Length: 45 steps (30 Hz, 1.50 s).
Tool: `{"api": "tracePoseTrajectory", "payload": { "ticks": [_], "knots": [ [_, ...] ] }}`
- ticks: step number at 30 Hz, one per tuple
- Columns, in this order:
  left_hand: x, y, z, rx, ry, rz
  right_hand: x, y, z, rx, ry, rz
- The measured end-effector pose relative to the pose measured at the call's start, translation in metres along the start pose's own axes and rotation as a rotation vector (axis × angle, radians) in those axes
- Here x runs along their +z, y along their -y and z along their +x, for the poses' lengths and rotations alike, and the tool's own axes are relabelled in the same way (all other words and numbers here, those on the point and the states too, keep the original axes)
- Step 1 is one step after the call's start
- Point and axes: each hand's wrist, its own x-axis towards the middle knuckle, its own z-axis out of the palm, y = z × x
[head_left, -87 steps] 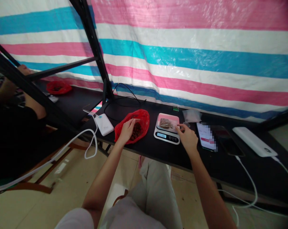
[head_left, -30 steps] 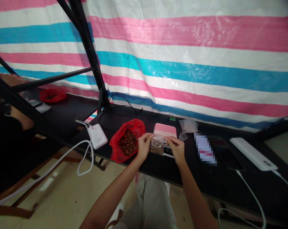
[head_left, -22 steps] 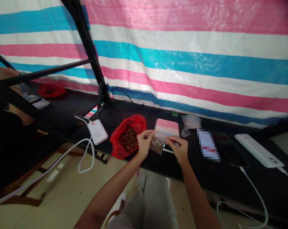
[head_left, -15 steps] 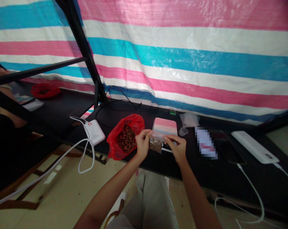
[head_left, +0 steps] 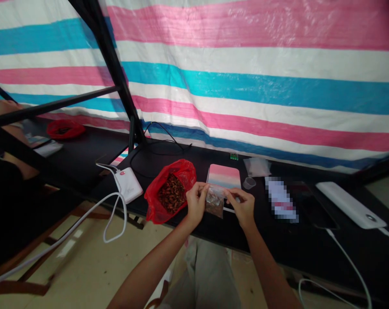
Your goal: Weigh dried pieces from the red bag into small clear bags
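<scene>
Between my two hands hangs a small clear plastic bag (head_left: 215, 205) with brown bits inside its lower part. My left hand (head_left: 196, 201) pinches its upper left corner, and my right hand (head_left: 242, 204) pinches the upper right corner. Behind the bag lies a flat device with a shiny, reflective top (head_left: 224, 175), perhaps a small scale; its near part is mostly hidden by the bag and my hands. Left of my left hand stands an open red plastic bag (head_left: 154, 195) holding many small brown pieces (head_left: 171, 193), whose kind I cannot make out.
Right of the device are a small clear cup (head_left: 249, 183), clear plastic bags (head_left: 257, 167), a phone (head_left: 312, 206) and a white power bank (head_left: 351, 205). Green batteries (head_left: 234, 156) lie behind. A white cabled power bank (head_left: 129, 184) sits left. Another person sits beyond the black frame (head_left: 117, 73).
The view has tilted slightly, so everything sits a little lower. Both hands still hold the small bag by its top corners, and it hangs a little flatter toward me.
</scene>
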Motion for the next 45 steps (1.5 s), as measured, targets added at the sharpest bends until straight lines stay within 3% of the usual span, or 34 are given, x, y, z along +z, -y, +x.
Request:
{"api": "tracePoseTrajectory", "payload": {
  "ticks": [6,17,25,37,41,45],
  "knots": [
    [0.000,0.000,0.002,-0.014,0.100,-0.062,0.000,-0.006,-0.001,0.021,-0.010,-0.009],
    [-0.001,0.004,0.004,0.037,0.125,-0.014,0.001,-0.013,0.000,0.010,0.015,-0.077],
    [0.000,0.004,0.004,0.075,0.205,0.025,0.000,-0.008,0.002,0.088,0.006,0.022],
    [-0.002,0.002,0.003,0.134,0.214,0.109,0.000,-0.002,0.003,0.009,0.028,-0.046],
    [-0.001,0.002,0.005,0.087,0.272,0.054,0.000,-0.005,0.001,0.001,0.042,-0.082],
    [-0.001,0.000,0.004,0.134,0.329,0.115,0.002,-0.007,0.000,-0.037,0.087,-0.107]
  ]
}}
